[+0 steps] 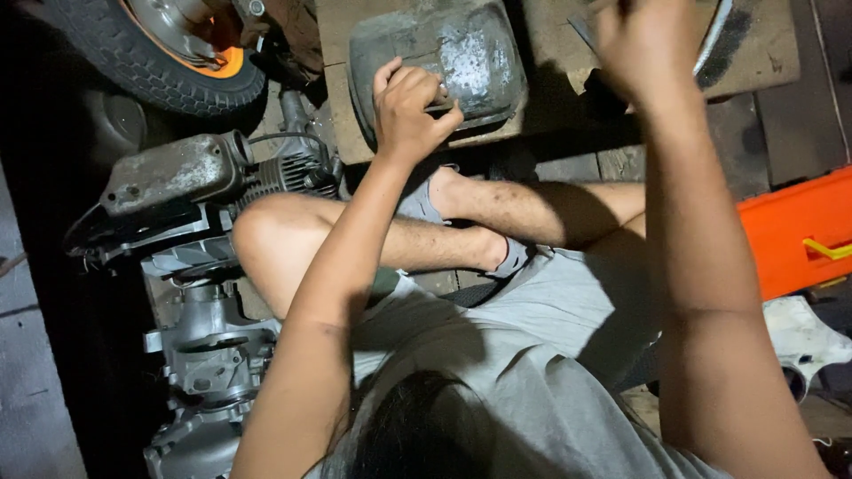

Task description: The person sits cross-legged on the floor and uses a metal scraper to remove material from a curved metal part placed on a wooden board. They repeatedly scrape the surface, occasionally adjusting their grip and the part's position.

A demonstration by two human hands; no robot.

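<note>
The left hand (406,105) was curled shut around a thin dark tool, thumb and fingers pinched together, and it pressed against the near side of a scuffed grey metal cover (444,62). What kind of tool it was could not be made out, since only a short dark piece showed past the fingers. The cover lay on a wooden board (550,66), towards the board's near left corner, with its worn, silvery patch facing up.

The right hand (648,44) was raised above the board's far right part and blurred. Its fingers seemed bunched, but whether they held anything could not be told. Just behind it a curved metal rim (714,40) showed at the far edge of the board.

The person sat cross-legged on the floor in grey shorts, knees just short of the board's near edge. To the left of the left knee lay a finned engine block (284,173) with a dull metal housing (173,173) beside it, and nearer the person a pale grey casing (209,355) rested on the floor. A tyre with an orange wheel hub (155,49) stood beyond the engine, at the board's left. On the right, near the right forearm, sat an orange case (794,231) with a yellow latch, and a white cast part (803,341) lay next to it.
</note>
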